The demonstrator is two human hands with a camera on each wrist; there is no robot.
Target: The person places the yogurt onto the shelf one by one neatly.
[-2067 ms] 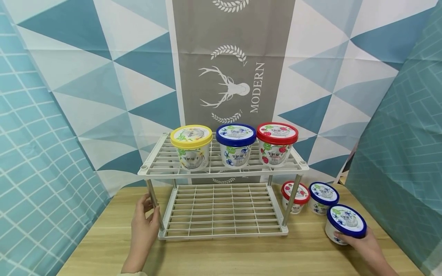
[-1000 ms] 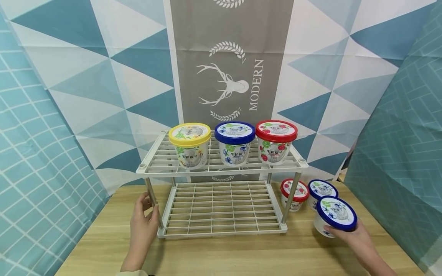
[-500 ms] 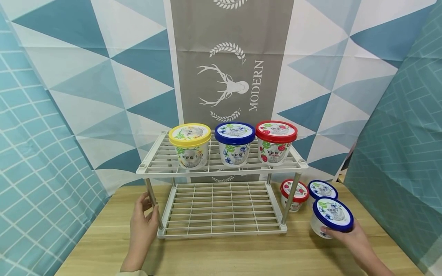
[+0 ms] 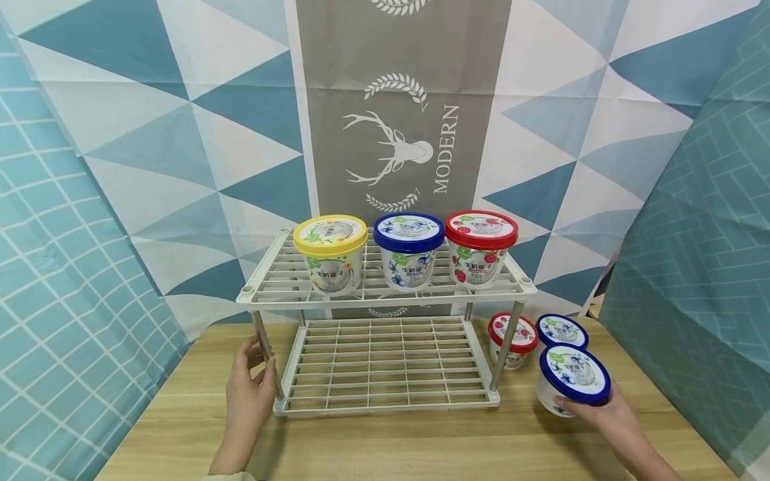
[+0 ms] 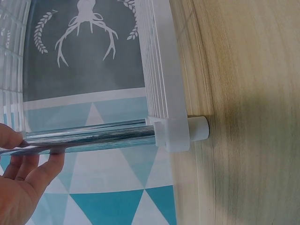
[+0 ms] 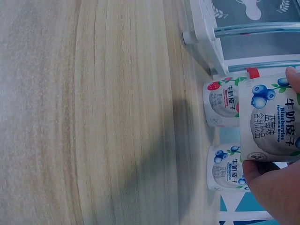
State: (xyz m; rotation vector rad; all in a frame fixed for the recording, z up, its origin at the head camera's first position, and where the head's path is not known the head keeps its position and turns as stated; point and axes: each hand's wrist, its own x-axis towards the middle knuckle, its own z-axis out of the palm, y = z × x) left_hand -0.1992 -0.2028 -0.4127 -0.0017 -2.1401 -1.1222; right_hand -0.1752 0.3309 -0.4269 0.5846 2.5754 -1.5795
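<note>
Head: toward half past seven, the left hand grips a metal post; at four o'clock, the right hand grips a blue-lidded tub. Left wrist: thumb above the post, fingertips beneath. Right wrist: fingers clasp the tub's sides.

Bright; soft shadows; wrist views seem hazy

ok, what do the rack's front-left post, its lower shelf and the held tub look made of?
Front-left post: likely polished or chromed metal; mirror-like streaks run along it.
Lower shelf: probably satin white plastic; even colour, rounded moulded-looking corner.
Held tub: smooth, printed wall, plastic or coated card, can't tell; blue lid probably plastic, judging by its solid-coloured rim.
</note>
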